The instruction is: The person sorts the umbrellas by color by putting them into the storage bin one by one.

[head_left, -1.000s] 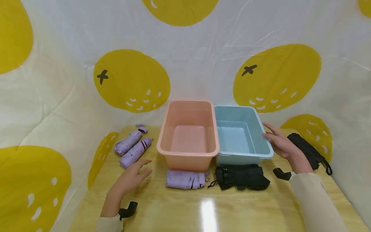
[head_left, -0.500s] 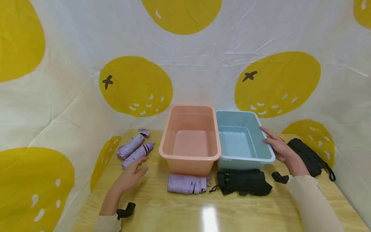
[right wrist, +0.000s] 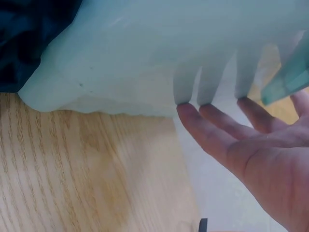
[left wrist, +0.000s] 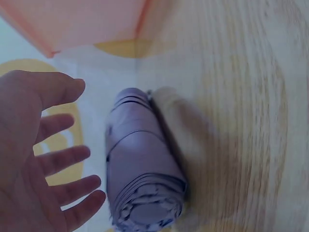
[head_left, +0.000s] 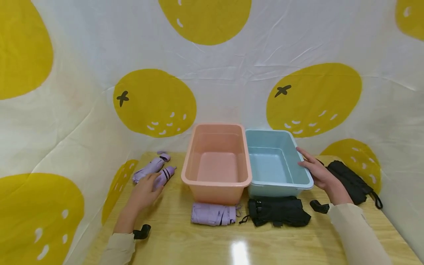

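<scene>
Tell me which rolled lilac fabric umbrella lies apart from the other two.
The lilac umbrella in front of the pink plastic tub; the other two lie side by side near the left hand.

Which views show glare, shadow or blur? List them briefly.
Head view: white glare on the wooden table near the bottom edge; left wrist view: a soft-edged shadow beside the purple umbrella, image somewhat soft; right wrist view: dark finger shapes on the blue bin, by the right hand, reflections or shadows, I cannot tell which.

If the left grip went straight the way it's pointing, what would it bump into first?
Probably the rolled purple umbrella with dark bands, just beyond the left grip, though depth is hard to judge.
</scene>
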